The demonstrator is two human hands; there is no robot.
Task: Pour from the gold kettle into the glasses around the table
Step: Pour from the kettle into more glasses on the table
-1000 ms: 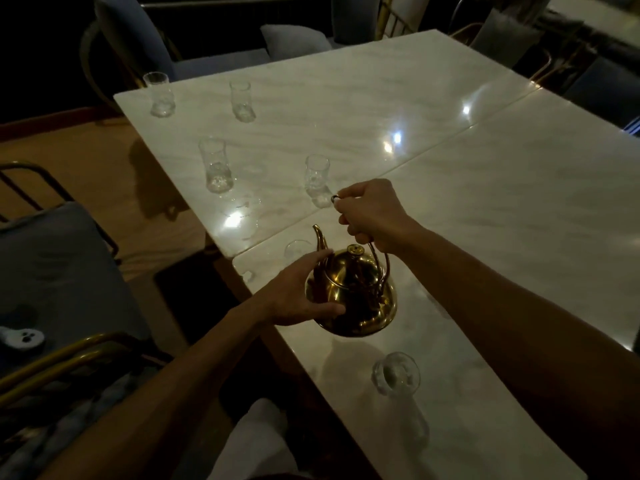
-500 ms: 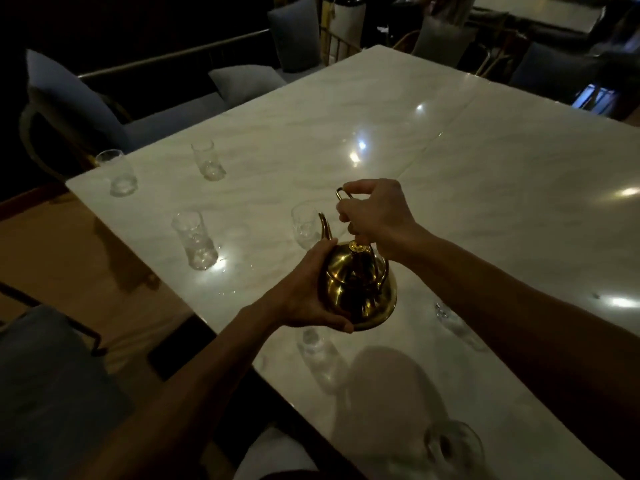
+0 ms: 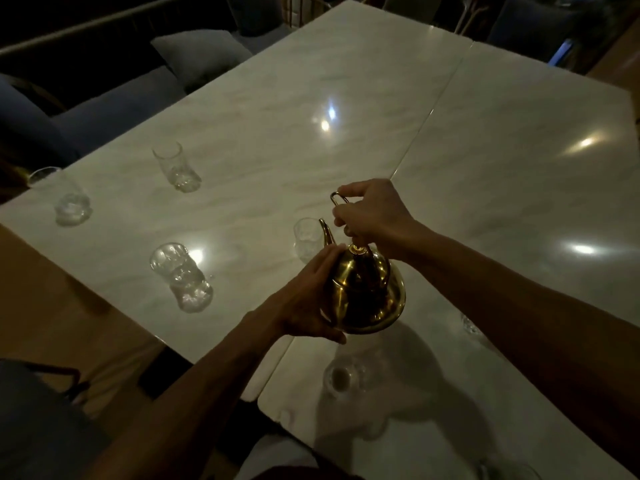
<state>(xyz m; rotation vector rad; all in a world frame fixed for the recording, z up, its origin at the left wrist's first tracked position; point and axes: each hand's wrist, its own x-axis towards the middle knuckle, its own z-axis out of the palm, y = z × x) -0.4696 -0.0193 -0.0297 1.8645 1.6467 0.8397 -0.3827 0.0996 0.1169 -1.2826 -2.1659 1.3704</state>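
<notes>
the gold kettle point(image 3: 363, 292) hangs above the marble worktop point(image 3: 363, 98), spout toward a clear glass point(image 3: 306, 240) just behind it. the right hand point(image 3: 374, 213) has its fingers closed around the wire handle on top; the left hand point(image 3: 308, 303) cups the kettle's side, fingers wrapped against the body. another glass point(image 3: 341, 375) stands in the kettle's shadow, three more well off to the left.

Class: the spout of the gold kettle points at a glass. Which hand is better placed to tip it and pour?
Right. The right hand grips the handle above the gold kettle, so it can tilt it toward the glass. The left hand only steadies its side.
</notes>
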